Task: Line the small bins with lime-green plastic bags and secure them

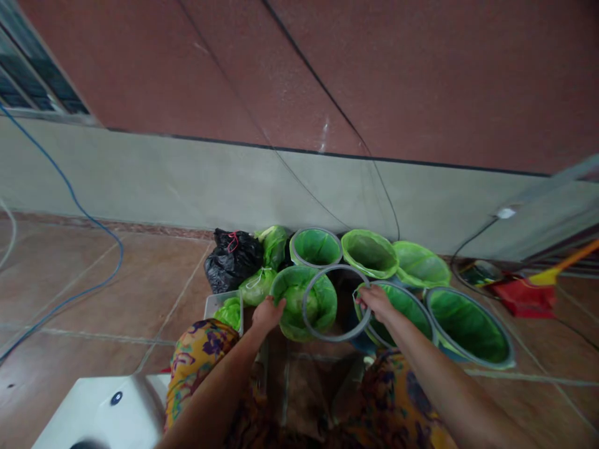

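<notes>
My right hand (375,300) is closed around the edge of a round grey plastic ring (336,337), which is tilted over the right part of a bin lined with a green plastic bag (279,284). The liner's bottom sags inside this bin. At its left edge my left hand (267,314) is closed, with the fingers gripping the green bag at the rim. Just beyond my right hand stands another green-lined bin (406,312) with a grey ring round its top.
More green-lined bins (468,321) stand along the wall. Left of them are a tied black bag (234,259), filled green bags (258,285) and a clear box (213,305) of green bags. A red dustpan (515,298) lies right; a white stool-like object (103,408) stands near left.
</notes>
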`<act>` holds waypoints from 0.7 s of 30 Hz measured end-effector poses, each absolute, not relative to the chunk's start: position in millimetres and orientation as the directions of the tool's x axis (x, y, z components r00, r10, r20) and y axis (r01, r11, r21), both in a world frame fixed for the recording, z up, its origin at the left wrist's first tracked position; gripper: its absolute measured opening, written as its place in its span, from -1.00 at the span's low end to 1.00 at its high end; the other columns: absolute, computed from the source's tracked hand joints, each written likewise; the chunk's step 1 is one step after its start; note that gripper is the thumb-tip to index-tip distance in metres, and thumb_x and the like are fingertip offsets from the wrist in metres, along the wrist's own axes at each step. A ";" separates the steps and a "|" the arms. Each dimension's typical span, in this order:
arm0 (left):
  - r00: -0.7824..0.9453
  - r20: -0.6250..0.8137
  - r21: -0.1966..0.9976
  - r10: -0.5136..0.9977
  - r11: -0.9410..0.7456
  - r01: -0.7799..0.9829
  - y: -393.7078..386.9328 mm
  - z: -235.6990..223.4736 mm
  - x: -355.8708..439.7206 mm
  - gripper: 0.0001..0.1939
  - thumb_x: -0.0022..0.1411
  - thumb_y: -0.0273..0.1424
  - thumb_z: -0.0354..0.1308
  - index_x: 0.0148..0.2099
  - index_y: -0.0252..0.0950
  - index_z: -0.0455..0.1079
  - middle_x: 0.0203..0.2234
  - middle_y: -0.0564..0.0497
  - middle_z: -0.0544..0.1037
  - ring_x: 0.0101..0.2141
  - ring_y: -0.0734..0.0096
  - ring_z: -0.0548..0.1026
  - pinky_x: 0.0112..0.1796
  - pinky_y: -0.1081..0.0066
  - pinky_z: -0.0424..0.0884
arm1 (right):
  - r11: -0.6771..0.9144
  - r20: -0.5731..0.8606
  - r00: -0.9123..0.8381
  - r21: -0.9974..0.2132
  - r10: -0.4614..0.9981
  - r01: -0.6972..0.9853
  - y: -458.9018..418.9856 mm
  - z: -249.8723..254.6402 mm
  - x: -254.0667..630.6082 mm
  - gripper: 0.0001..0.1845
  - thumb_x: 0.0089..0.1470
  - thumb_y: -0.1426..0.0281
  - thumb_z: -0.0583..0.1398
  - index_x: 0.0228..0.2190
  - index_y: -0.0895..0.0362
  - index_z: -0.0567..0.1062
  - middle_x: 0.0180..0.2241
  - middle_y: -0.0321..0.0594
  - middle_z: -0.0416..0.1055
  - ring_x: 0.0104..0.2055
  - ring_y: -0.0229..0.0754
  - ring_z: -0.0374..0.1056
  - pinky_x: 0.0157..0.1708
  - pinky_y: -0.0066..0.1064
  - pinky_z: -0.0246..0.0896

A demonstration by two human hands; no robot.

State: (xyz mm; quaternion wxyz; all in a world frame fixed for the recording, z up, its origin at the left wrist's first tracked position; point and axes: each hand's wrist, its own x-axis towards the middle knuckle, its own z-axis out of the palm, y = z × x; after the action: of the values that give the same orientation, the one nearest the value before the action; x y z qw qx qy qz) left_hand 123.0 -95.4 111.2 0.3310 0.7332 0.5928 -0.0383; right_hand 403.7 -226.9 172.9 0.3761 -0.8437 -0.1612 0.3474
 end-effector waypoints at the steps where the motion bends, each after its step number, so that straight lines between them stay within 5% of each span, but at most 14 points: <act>1: 0.274 -0.450 0.430 0.850 -0.063 0.901 -94.6 110.4 122.2 -0.47 0.38 -0.12 -0.01 0.14 -0.46 0.35 -0.02 -0.35 0.58 0.04 0.04 0.53 -0.02 0.28 0.38 | -0.623 -0.453 0.742 -0.779 0.493 -0.062 -231.7 178.6 415.7 -0.72 0.16 0.52 0.07 -0.58 0.13 0.31 -0.70 -0.29 0.34 -0.72 -0.38 0.14 -0.73 -0.58 -0.04; 7: 0.166 -0.488 0.555 0.857 0.158 0.817 -96.3 89.3 113.9 -0.78 0.18 -0.33 0.26 -0.15 -0.33 0.42 -0.16 -0.24 0.62 -0.01 0.06 0.55 -0.08 0.32 0.41 | -0.323 -0.564 0.802 -0.809 0.195 -0.491 -264.8 179.4 470.7 -0.77 0.19 0.55 0.03 -0.48 0.06 0.23 -0.64 -0.35 0.30 -0.60 -0.33 0.26 -0.54 -0.55 0.22; 12: 0.108 -0.640 0.637 0.761 0.446 0.629 -115.3 73.4 119.2 -0.81 0.11 -0.33 0.33 -0.35 -0.29 0.39 -0.41 -0.12 0.57 -0.16 0.05 0.59 -0.26 0.32 0.45 | -0.400 -0.657 0.749 -0.710 0.083 -0.579 -277.5 167.7 478.7 -0.78 0.27 0.34 0.05 -0.44 0.01 0.16 -0.56 -0.37 0.24 -0.50 -0.29 0.28 -0.40 -0.50 0.30; 21: 0.168 -0.708 0.699 0.686 0.646 0.305 -138.8 68.4 136.5 -0.90 0.15 -0.51 0.25 -0.39 -0.32 0.40 -0.51 0.02 0.52 -0.50 0.42 0.51 -0.37 0.38 0.49 | -0.476 -0.752 0.627 -0.635 0.201 -0.609 -270.9 159.2 452.8 -0.85 0.20 0.33 0.17 -0.38 0.10 0.31 -0.50 -0.26 0.34 -0.48 -0.27 0.31 -0.41 -0.44 0.32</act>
State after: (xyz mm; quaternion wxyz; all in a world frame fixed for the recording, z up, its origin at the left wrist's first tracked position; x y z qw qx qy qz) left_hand 136.5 -138.8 68.4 0.6547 0.3945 0.6282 0.1454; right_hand 452.8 -270.9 159.2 0.4938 -0.7549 0.1350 0.4099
